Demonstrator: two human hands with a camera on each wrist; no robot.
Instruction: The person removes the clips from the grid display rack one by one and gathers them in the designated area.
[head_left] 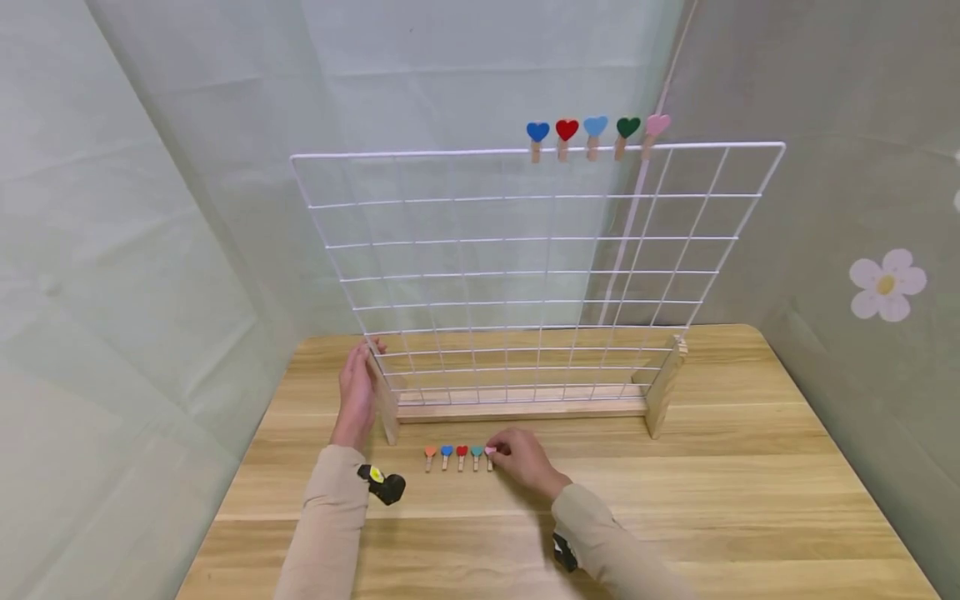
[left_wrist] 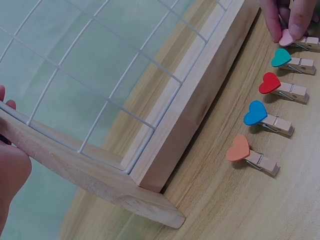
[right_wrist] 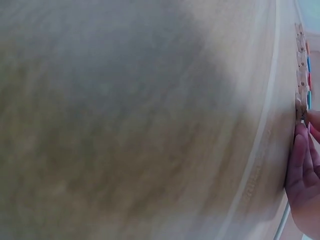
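Observation:
A white wire grid (head_left: 525,267) stands in a wooden stand (head_left: 517,408) on the table. Clipped along its top wire are several heart clothespins (head_left: 592,133). Another row of heart clips lies in front of the stand: orange (left_wrist: 238,148), blue (left_wrist: 256,113), red (left_wrist: 270,83), teal (left_wrist: 281,57) and pink (left_wrist: 286,38). My right hand (head_left: 498,452) pinches the pink clip (head_left: 490,452) at the row's right end, which still lies on the wood. My left hand (head_left: 358,387) grips the stand's left foot (left_wrist: 90,175).
The wooden table (head_left: 712,500) has pale fabric walls close on three sides, with a flower decoration (head_left: 887,285) at the right. The stand's right foot (head_left: 663,387) juts toward me. The right wrist view is mostly blurred tabletop (right_wrist: 140,125).

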